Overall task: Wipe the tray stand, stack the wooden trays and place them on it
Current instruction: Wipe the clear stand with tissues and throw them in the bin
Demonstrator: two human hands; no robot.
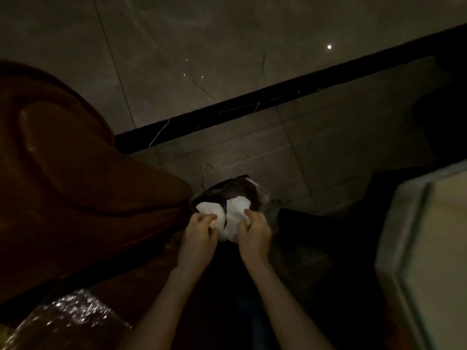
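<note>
The scene is very dark. My left hand and my right hand both grip a crumpled white cloth low in the middle of the view, one hand on each side of it. Just beyond the cloth sits a dark round bin with a shiny liner on the floor. No tray stand or wooden trays can be made out in this view.
A large reddish-brown wooden furniture piece fills the left side, with crinkled shiny plastic below it. Grey floor tiles with a black border strip lie ahead. A pale framed panel stands at the right.
</note>
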